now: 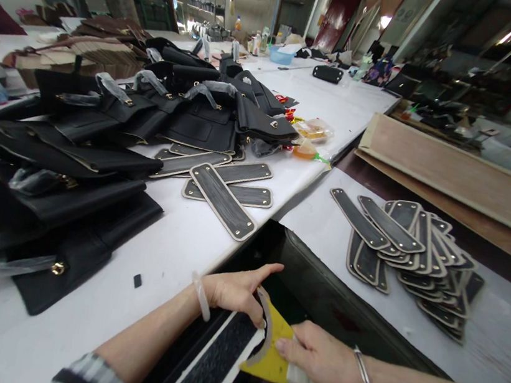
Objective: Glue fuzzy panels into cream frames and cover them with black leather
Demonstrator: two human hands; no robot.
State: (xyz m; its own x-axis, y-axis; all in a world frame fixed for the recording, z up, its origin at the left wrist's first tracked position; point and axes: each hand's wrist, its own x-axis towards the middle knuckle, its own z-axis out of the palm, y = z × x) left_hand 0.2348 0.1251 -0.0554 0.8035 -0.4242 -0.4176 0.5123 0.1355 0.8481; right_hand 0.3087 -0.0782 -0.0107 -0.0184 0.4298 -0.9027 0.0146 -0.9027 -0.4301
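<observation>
In the lower middle, my left hand [239,293] has its thumb pressed at the end of a dark strip with pale edges [214,362]; its index finger is stretched out. My right hand [316,356] is closed around a yellow piece with a curved, pale-edged notch [275,345]. That notch meets the end of the strip beside my left thumb. Behind both hands lies a dark open recess [315,275] between the white tables.
Black leather bags [199,118] cover much of the left table. Several dark plates with studs [223,203] lie near its edge. More such plates [422,245] are piled on the right table. A pale board [455,180] stands behind them.
</observation>
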